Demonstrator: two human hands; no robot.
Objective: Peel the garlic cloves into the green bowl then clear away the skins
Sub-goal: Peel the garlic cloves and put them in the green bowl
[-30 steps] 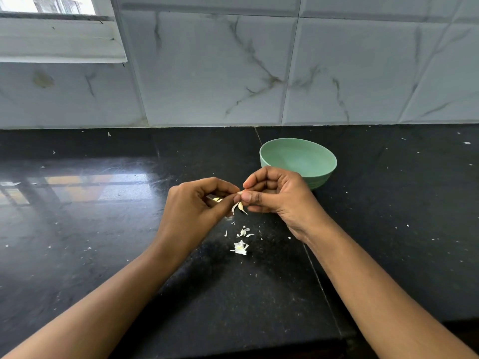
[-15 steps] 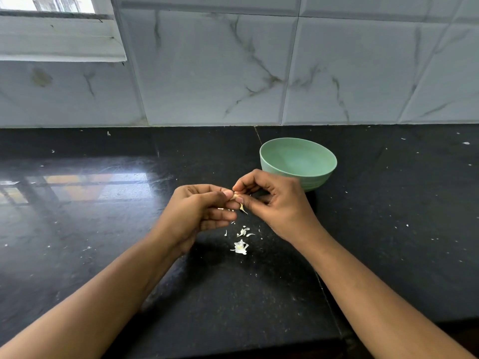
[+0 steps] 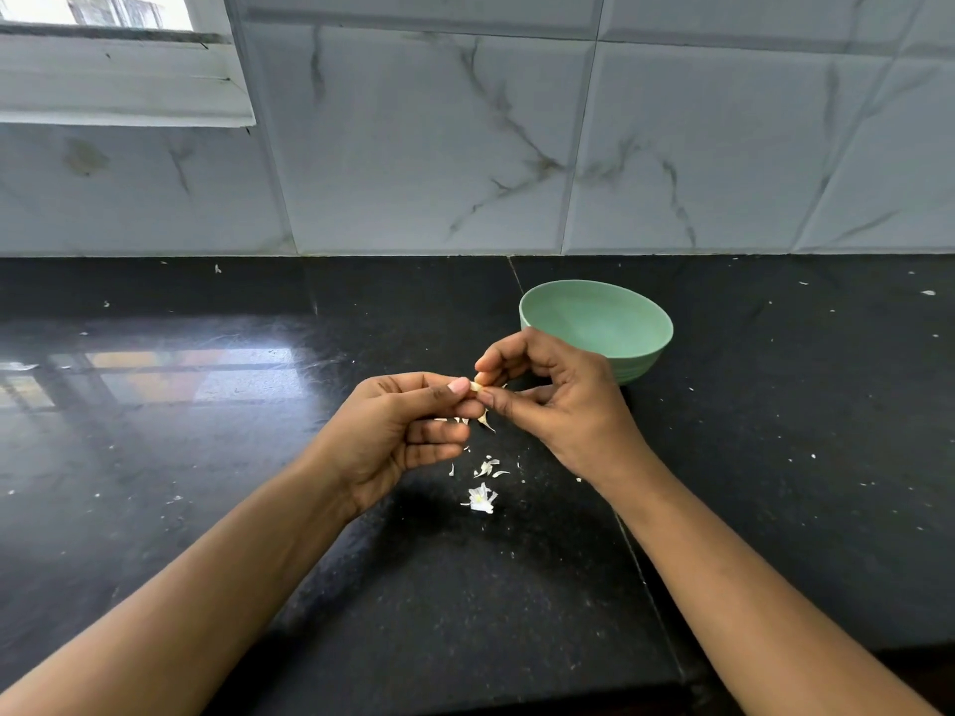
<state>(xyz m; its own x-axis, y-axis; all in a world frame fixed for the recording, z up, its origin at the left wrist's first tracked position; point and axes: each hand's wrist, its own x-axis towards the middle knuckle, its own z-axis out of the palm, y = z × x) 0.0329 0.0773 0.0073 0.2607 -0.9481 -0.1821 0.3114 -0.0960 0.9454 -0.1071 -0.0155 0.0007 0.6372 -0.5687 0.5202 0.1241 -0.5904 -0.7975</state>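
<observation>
- Both hands are up over the counter (image 3: 775, 457), meeting in the middle, with one small clove (image 3: 478, 387) between them.
- Left hand (image 3: 398, 436): thumb and forefinger pinch the clove's left end, and the other fingers are curled loosely under, holding nothing that I can see.
- Right hand (image 3: 563, 405): thumb and forefinger nip the clove's right end, with the rest of the fingers arched above it. Whether they have flesh or just peel, I cannot tell.
- The clove sits in the air just in front of the bowl (image 3: 638, 361) and a little to its left, not over it.
- A strip of skin (image 3: 486, 421) dangles beneath the fingertips (half off, by the look of it).
- Handling, as I judge it: the clove is tiny, light and firm, so a fingertip pinch at each end is right. Once bare it will likely be slick and could squirt out of a hard squeeze.
- The skin looks papery, brittle and nearly weightless. Best taken at a loose edge with a nail and pulled along the clove, since it will tear into flakes.
- Flakes (image 3: 481, 496) lie scattered on the counter below the hands. These will want sweeping together, as single bits are too thin to pick up easily.
- The bowl looks like light plastic, and it shows no cloves inside from this angle.
- Writing: none. There is no brand or label on the bowl, the counter or the tiles (image 3: 413, 147).
</observation>
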